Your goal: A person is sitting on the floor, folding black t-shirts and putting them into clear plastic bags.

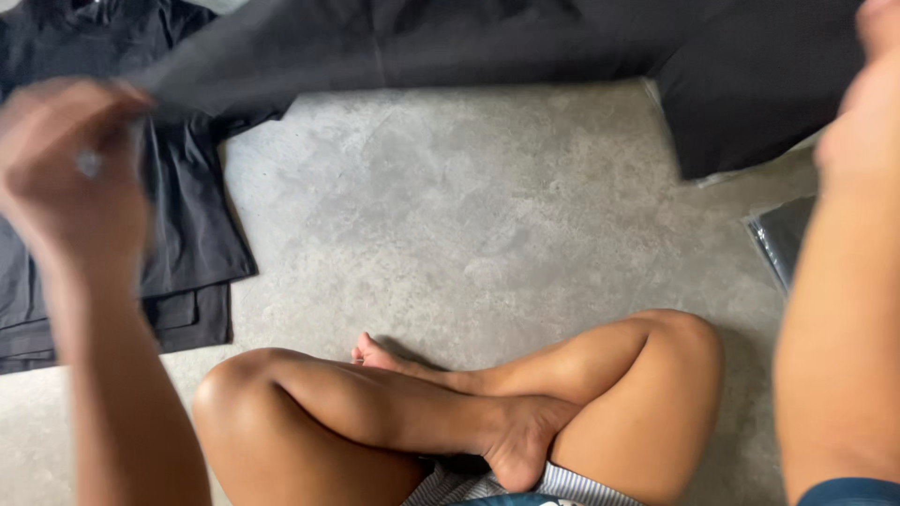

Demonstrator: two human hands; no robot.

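Observation:
A dark grey garment is stretched across the top of the view, held up above the concrete floor. My left hand, blurred by motion, is closed on its left end near the upper left. My right hand is raised at the right edge, and it appears to hold the garment's right end, though the grip itself lies out of frame. I sit cross-legged, and my bare legs fill the lower middle.
A stack of folded dark garments lies on the floor at the left. A clear plastic bag with dark cloth sits at the right edge. Grey concrete floor spreads between them.

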